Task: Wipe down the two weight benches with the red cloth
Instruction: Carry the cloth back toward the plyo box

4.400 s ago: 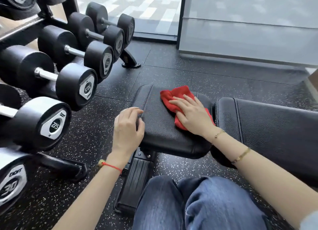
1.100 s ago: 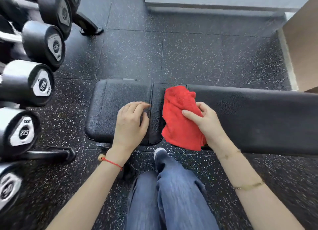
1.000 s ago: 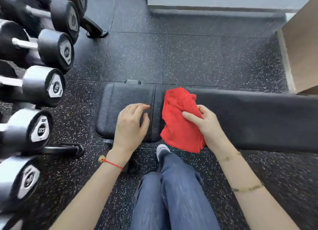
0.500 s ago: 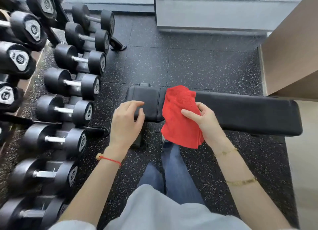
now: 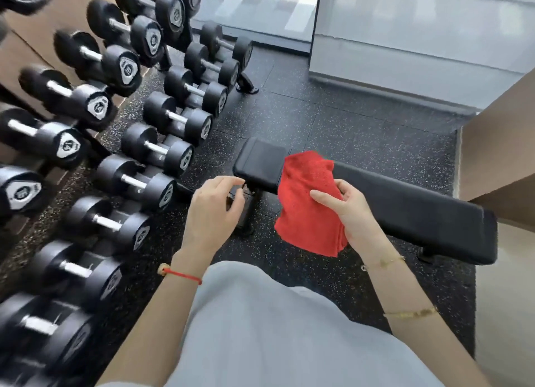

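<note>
Head view: the red cloth is gripped in the right hand, thumb across its front, and hangs at centre frame in front of the weight bench, apparently lifted off the pad. The left hand is held loosely curled below the bench's left end, with nothing grasped. Only one bench is seen. For a good wipe, the cloth should be laid flat on the long pad and drawn in overlapping strokes toward the right end, edges included. Dumbbells are racked at left.
</note>
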Demonstrator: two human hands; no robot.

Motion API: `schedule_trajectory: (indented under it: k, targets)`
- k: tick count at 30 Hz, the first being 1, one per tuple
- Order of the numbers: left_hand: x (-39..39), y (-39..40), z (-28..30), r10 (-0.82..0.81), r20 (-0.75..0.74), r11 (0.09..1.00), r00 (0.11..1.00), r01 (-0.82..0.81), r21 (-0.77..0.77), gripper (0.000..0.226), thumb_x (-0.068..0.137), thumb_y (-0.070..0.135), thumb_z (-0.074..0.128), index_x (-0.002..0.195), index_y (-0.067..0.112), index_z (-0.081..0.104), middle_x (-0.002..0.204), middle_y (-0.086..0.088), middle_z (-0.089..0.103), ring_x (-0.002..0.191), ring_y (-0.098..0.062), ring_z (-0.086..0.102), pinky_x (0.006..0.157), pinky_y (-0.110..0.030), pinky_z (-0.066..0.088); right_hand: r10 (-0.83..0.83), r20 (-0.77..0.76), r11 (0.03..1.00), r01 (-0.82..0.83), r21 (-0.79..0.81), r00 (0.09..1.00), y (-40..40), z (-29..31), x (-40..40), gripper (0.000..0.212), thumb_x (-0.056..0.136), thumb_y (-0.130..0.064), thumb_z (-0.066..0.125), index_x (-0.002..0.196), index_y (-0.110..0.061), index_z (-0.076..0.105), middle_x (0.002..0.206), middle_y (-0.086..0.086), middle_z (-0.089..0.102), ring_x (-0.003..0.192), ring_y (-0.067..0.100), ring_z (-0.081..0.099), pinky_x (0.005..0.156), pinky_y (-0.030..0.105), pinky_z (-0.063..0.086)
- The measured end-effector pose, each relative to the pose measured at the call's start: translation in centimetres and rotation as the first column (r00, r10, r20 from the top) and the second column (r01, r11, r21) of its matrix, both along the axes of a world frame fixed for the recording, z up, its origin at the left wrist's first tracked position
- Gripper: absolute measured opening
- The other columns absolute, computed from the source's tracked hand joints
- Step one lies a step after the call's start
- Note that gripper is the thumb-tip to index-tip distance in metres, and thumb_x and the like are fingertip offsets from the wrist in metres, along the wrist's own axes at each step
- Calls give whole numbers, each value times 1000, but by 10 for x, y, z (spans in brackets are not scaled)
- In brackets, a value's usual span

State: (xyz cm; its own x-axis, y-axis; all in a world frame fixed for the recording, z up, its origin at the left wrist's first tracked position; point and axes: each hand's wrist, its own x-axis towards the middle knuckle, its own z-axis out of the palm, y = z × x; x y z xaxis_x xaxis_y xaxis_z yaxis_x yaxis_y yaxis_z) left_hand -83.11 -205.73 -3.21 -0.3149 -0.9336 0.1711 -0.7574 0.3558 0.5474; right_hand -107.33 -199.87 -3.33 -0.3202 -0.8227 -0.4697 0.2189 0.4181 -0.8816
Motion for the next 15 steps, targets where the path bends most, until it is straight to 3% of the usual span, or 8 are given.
schedule_trajectory:
  k: [8,15]
  targets:
    - [-16,125,-3,318,-51,948,947,-317,28,21,93,14,59,112,16,69,114,3,69,108,-17,61,98,-37,47,288,-81,957,-288,10,954,50,-3,-19,35,72,-13,82,102,-9,64,98,13,70,87,23,64,93,52,50]
    - [-8,223,-6,588,-22,808,808,-586,55,20,94,16,58,112,18,68,114,4,69,108,-16,59,98,-33,44,527,-115,848,-530,10,842,80,-2,2,35,73,-16,83,101,-14,63,95,6,73,84,18,68,84,43,55]
